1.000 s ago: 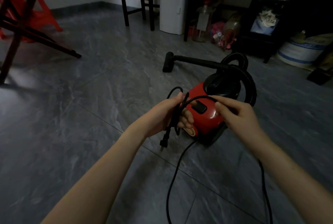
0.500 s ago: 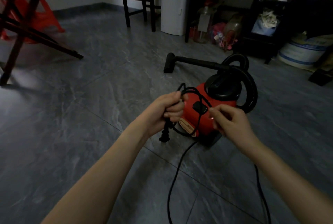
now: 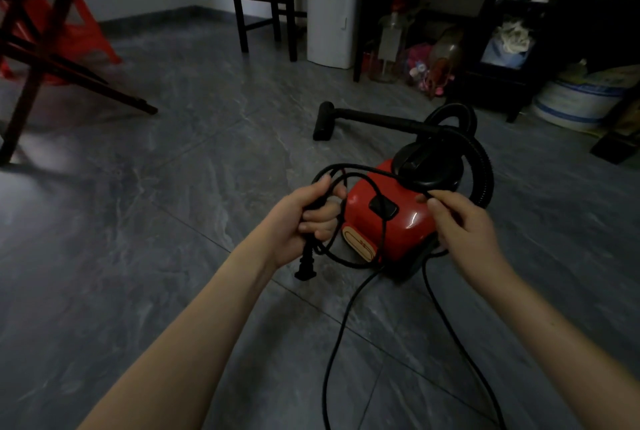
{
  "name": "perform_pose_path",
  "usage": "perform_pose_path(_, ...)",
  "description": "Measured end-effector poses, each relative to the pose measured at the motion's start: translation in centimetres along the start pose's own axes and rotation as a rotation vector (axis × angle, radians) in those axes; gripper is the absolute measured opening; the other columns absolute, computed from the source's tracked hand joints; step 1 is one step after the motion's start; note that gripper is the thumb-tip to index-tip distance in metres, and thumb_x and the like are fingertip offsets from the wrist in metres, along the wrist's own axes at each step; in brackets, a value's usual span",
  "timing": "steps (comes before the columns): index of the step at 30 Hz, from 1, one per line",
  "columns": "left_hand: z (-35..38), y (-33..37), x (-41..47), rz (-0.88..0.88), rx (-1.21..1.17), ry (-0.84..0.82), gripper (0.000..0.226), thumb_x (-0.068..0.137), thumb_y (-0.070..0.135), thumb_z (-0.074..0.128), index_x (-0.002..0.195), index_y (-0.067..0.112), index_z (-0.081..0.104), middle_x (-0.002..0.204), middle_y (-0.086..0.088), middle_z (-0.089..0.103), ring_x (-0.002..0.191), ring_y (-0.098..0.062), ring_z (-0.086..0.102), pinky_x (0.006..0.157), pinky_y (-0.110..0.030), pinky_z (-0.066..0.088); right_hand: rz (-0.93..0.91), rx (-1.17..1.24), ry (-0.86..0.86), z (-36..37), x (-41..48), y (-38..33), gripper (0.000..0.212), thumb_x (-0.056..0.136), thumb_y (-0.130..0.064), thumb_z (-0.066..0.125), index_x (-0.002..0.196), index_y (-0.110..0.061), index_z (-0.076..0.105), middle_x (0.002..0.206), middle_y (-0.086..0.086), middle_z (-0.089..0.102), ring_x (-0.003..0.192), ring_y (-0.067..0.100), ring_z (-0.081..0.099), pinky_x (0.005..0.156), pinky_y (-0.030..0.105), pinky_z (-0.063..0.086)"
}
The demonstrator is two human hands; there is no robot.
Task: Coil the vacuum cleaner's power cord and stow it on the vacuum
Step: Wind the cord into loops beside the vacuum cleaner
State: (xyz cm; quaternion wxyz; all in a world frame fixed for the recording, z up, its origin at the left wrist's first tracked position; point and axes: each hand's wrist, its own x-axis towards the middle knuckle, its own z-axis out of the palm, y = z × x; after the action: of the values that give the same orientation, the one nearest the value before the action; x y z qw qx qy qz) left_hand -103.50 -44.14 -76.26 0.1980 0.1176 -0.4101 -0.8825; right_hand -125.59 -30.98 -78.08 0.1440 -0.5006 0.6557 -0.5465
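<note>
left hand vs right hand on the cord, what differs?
The left hand is a closed fist around several gathered loops of the cord, with the plug hanging below it; the right hand pinches a single strand between its fingertips. The left hand is left of the red vacuum; the right hand is over its right side. Both hands are bare and hold the same black cord.

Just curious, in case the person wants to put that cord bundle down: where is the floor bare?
Bare grey floor stretches left of the red vacuum, up to the table legs. It is crowded behind, by the wand and bottles; cord trails below.
</note>
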Motion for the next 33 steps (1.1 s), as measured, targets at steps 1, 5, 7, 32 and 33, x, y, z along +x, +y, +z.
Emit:
perform_pose_path(1,0.5,0.1,0.0,0.007,0.023,0.013,0.032,0.096,0.036,0.038,0.084,0.013,0.055,0.041,0.012,0.029,0.03,0.001,0.025,0.034,-0.013,0.032,0.014,-0.003,-0.019,0.1,0.1,0.0,0.019,0.098,-0.019,0.053,0.104,-0.021,0.071,0.073,-0.028,0.062,0.073,-0.004,0.053,0.072,0.021,0.039)
perform_pose_path(5,1.3,0.8,0.2,0.044,0.103,0.01,0.04,0.093,0.046,0.035,0.081,0.012,0.053,0.039,0.012,0.028,0.03,0.001,0.023,0.033,-0.014,0.03,0.054,-0.022,-0.026,0.7,-0.2,0.2,0.021,0.097,-0.018,0.053,0.108,-0.015,0.072,0.068,-0.028,0.061,0.068,-0.007,0.055,0.069,0.013,0.038)
perform_pose_path(7,1.2,1.0,0.3,0.044,0.093,-0.015,0.053,0.095,0.052,0.025,0.084,0.009,0.054,0.039,0.011,0.028,0.03,0.0,0.024,0.034,-0.015,0.03,0.052,-0.034,0.005,0.8,-0.3,0.2,0.02,0.097,-0.018,0.053,0.104,-0.017,0.071,0.074,-0.022,0.065,0.071,-0.005,0.059,0.069,0.011,0.041)
perform_pose_path(32,-1.4,2.7,-0.4,0.302,-0.46,0.087,0.036,0.096,0.034,0.037,0.067,0.015,0.048,0.036,0.005,0.024,0.034,-0.007,0.012,0.03,-0.015,0.025,0.006,-0.36,-0.316,2.9,-3.3,4.1,0.007,0.1,-0.025,0.045,0.099,-0.027,0.052,0.094,-0.004,0.058,0.087,0.008,0.057,0.074,0.028,0.046)
perform_pose_path(33,-1.4,2.8,-0.5,0.313,-0.473,0.084,0.038,0.097,0.034,0.036,0.066,0.015,0.048,0.038,0.006,0.02,0.033,-0.007,0.012,0.03,-0.015,0.025,0.003,-0.382,-0.318,2.9,-3.2,4.2,0.007,0.1,-0.025,0.044,0.098,-0.028,0.05,0.093,-0.004,0.057,0.085,0.008,0.056,0.072,0.029,0.045)
